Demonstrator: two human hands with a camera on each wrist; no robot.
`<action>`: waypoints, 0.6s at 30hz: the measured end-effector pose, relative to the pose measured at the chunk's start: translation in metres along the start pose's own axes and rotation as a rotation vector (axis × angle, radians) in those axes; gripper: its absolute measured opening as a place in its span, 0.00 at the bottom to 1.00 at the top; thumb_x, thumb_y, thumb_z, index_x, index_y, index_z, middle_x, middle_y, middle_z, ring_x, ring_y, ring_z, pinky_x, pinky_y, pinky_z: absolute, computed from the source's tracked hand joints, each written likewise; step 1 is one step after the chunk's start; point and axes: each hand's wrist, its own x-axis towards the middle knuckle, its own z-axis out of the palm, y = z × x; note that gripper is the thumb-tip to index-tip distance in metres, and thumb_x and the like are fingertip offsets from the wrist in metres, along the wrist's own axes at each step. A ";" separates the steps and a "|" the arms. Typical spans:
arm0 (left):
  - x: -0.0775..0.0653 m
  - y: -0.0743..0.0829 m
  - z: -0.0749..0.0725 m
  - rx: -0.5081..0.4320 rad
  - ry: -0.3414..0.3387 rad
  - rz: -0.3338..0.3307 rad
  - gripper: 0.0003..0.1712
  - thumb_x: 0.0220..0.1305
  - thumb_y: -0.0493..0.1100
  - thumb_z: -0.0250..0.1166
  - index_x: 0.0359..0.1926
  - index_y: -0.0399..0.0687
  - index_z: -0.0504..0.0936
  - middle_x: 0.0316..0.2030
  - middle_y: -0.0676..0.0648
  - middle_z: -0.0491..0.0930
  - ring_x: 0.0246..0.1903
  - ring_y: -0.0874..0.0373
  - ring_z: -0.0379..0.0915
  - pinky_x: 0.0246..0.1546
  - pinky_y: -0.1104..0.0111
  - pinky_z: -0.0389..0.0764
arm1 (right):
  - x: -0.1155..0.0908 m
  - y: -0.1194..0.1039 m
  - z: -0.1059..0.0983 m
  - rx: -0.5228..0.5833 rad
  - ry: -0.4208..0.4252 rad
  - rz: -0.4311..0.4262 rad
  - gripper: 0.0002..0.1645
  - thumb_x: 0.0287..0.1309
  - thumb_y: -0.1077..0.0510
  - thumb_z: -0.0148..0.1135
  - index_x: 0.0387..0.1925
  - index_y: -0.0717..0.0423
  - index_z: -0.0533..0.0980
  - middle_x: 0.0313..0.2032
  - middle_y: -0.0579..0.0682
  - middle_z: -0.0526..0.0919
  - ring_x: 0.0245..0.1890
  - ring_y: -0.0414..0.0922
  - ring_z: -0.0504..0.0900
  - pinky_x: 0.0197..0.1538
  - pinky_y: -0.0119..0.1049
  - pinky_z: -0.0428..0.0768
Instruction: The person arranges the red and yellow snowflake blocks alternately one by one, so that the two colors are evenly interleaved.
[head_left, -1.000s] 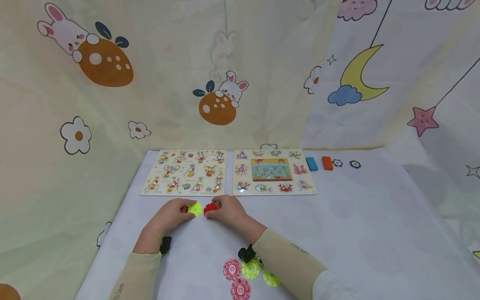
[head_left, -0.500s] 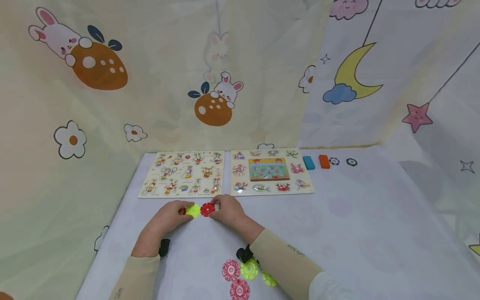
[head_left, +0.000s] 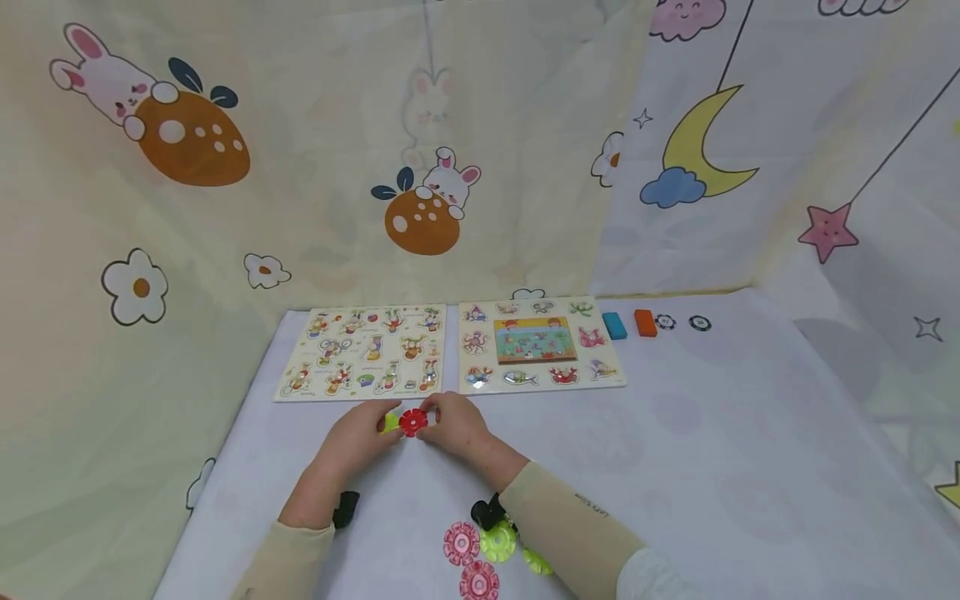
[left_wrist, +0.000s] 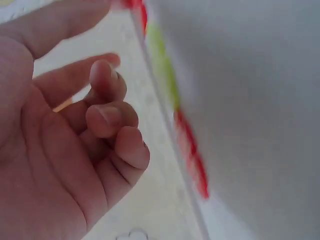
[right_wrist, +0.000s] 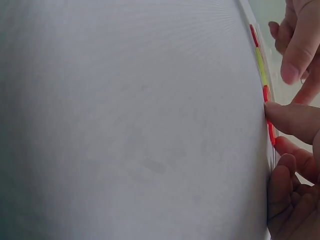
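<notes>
Three notched flower-shaped plastic discs lie in a row, edge to edge: a red disc (head_left: 412,422) on the right, a yellow-green disc (head_left: 391,422) in the middle and another red disc (left_wrist: 192,157) on the left. Thumb and forefinger of my right hand (head_left: 459,429) pinch the right red disc by its right edge. My left hand (head_left: 362,442) reaches over the row, thumb and forefinger spread at the near and far sides of the joint; its other fingers curl loosely. In the head view it hides the left red disc.
Behind the hands lie two picture puzzle boards (head_left: 362,350) (head_left: 480,385). A blue block (head_left: 614,326), an orange block (head_left: 645,323) and two black-and-white rings (head_left: 700,323) sit at back right. Loose pink discs (head_left: 461,543) and yellow-green discs (head_left: 497,542) lie in front, partly under the right forearm.
The red disc in my right hand has moved left up to the yellow-green one. My left hand, which was holding the yellow-green disc by its left side, has slid right along the row.
</notes>
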 end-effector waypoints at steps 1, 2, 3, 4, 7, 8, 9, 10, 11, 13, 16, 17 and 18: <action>0.000 0.002 0.003 0.005 0.001 0.012 0.32 0.56 0.49 0.69 0.62 0.49 0.73 0.33 0.51 0.74 0.32 0.56 0.66 0.33 0.64 0.70 | 0.000 0.000 0.000 0.002 0.001 -0.002 0.23 0.47 0.48 0.73 0.46 0.48 0.80 0.25 0.42 0.72 0.25 0.39 0.69 0.26 0.31 0.67; 0.000 0.003 0.006 0.013 0.004 0.026 0.31 0.57 0.49 0.68 0.62 0.49 0.73 0.35 0.51 0.75 0.33 0.56 0.67 0.35 0.63 0.71 | 0.000 0.001 0.001 0.004 0.002 -0.005 0.22 0.47 0.49 0.73 0.45 0.48 0.79 0.25 0.42 0.72 0.25 0.39 0.69 0.26 0.31 0.67; 0.000 0.004 0.009 0.021 0.007 0.033 0.31 0.58 0.49 0.68 0.62 0.49 0.73 0.37 0.51 0.76 0.34 0.57 0.68 0.37 0.63 0.73 | 0.000 0.001 0.001 0.008 0.001 -0.011 0.22 0.47 0.49 0.72 0.45 0.48 0.80 0.24 0.42 0.72 0.25 0.39 0.69 0.25 0.31 0.67; -0.001 0.006 0.012 0.029 0.009 0.043 0.31 0.59 0.49 0.67 0.62 0.50 0.73 0.40 0.51 0.77 0.36 0.57 0.70 0.39 0.62 0.74 | -0.001 0.001 0.001 0.012 0.001 -0.018 0.21 0.48 0.49 0.72 0.45 0.48 0.80 0.24 0.42 0.72 0.25 0.38 0.69 0.25 0.30 0.67; -0.003 0.009 0.019 0.048 0.007 0.074 0.31 0.59 0.48 0.67 0.63 0.50 0.72 0.45 0.49 0.78 0.42 0.55 0.73 0.45 0.59 0.76 | -0.003 0.003 0.002 0.021 0.006 -0.042 0.21 0.48 0.50 0.72 0.45 0.49 0.80 0.24 0.42 0.71 0.24 0.38 0.69 0.24 0.30 0.67; -0.004 0.010 0.021 0.057 0.010 0.082 0.30 0.59 0.48 0.66 0.63 0.50 0.72 0.47 0.48 0.78 0.43 0.55 0.74 0.46 0.58 0.76 | -0.003 0.003 0.002 0.020 0.007 -0.049 0.21 0.48 0.50 0.71 0.45 0.49 0.80 0.24 0.42 0.71 0.24 0.38 0.69 0.24 0.30 0.67; -0.004 0.011 0.022 0.064 0.011 0.086 0.30 0.60 0.48 0.66 0.63 0.51 0.72 0.47 0.48 0.78 0.45 0.55 0.74 0.47 0.57 0.76 | -0.004 0.004 0.001 0.017 0.008 -0.054 0.21 0.48 0.50 0.71 0.46 0.49 0.80 0.24 0.42 0.71 0.24 0.38 0.68 0.24 0.30 0.67; -0.004 0.012 0.023 0.067 0.009 0.093 0.30 0.60 0.47 0.66 0.63 0.50 0.72 0.47 0.48 0.78 0.45 0.54 0.74 0.47 0.57 0.76 | -0.004 0.004 0.001 0.013 0.009 -0.057 0.21 0.48 0.50 0.71 0.46 0.49 0.80 0.24 0.42 0.71 0.24 0.38 0.68 0.24 0.30 0.67; -0.004 0.013 0.023 0.072 0.009 0.098 0.30 0.60 0.47 0.66 0.63 0.50 0.72 0.46 0.48 0.78 0.44 0.55 0.74 0.46 0.57 0.76 | -0.004 0.005 0.000 0.009 0.008 -0.059 0.21 0.49 0.50 0.71 0.46 0.49 0.80 0.24 0.42 0.71 0.24 0.38 0.68 0.25 0.30 0.67; -0.003 0.013 0.024 0.073 0.015 0.098 0.29 0.60 0.47 0.66 0.62 0.49 0.73 0.45 0.48 0.78 0.42 0.56 0.74 0.45 0.58 0.77 | -0.003 0.005 -0.001 0.002 0.007 -0.069 0.21 0.49 0.51 0.71 0.46 0.50 0.80 0.23 0.42 0.71 0.24 0.38 0.68 0.25 0.30 0.67; 0.000 0.013 0.024 0.074 0.010 0.090 0.28 0.60 0.47 0.66 0.61 0.49 0.74 0.43 0.49 0.78 0.40 0.57 0.73 0.44 0.59 0.77 | -0.002 0.005 -0.005 0.027 -0.010 -0.081 0.22 0.50 0.53 0.70 0.48 0.52 0.78 0.23 0.43 0.71 0.23 0.38 0.68 0.24 0.30 0.66; 0.000 0.013 0.024 0.078 0.008 0.088 0.28 0.59 0.47 0.66 0.61 0.50 0.74 0.42 0.50 0.78 0.39 0.57 0.73 0.44 0.60 0.77 | -0.002 0.005 -0.006 0.041 -0.018 -0.086 0.22 0.51 0.54 0.69 0.49 0.53 0.78 0.22 0.44 0.71 0.22 0.39 0.68 0.24 0.30 0.66; 0.001 0.013 0.024 0.077 0.004 0.083 0.28 0.59 0.47 0.67 0.61 0.50 0.74 0.41 0.50 0.78 0.39 0.57 0.73 0.43 0.60 0.77 | -0.003 0.005 -0.008 0.053 -0.025 -0.094 0.22 0.51 0.55 0.68 0.49 0.53 0.78 0.22 0.44 0.71 0.22 0.39 0.68 0.24 0.30 0.66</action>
